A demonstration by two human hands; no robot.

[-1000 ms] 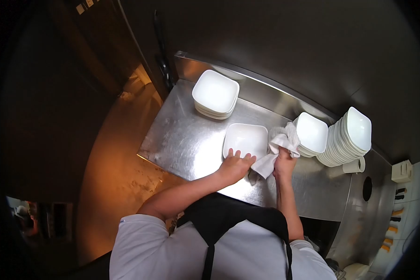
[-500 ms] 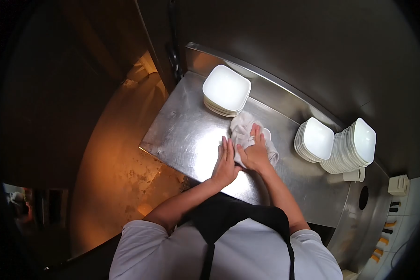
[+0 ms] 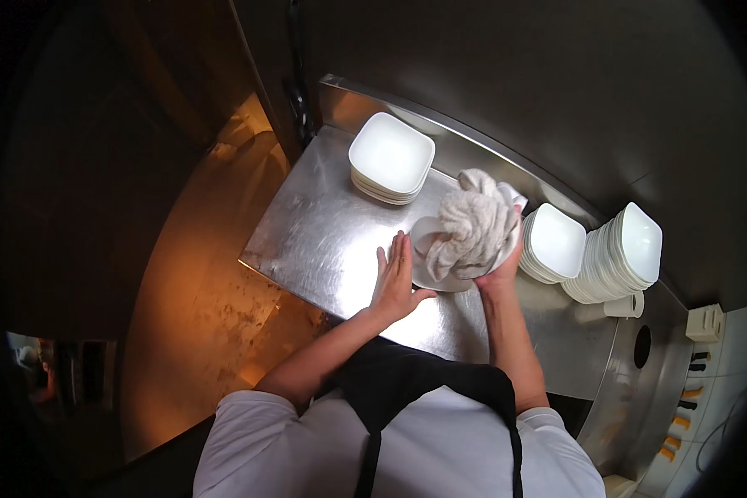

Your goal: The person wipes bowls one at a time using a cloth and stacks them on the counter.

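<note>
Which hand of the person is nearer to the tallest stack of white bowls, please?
Right. The right hand, at the cloth, is left of the tallest stack, with a shorter stack between them; the left hand is farther left, beyond the cloth.

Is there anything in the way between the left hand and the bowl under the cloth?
Nothing visible stands between the left hand and the near side of the bowl. The bunched cloth covers much of the bowl farther right.
</note>
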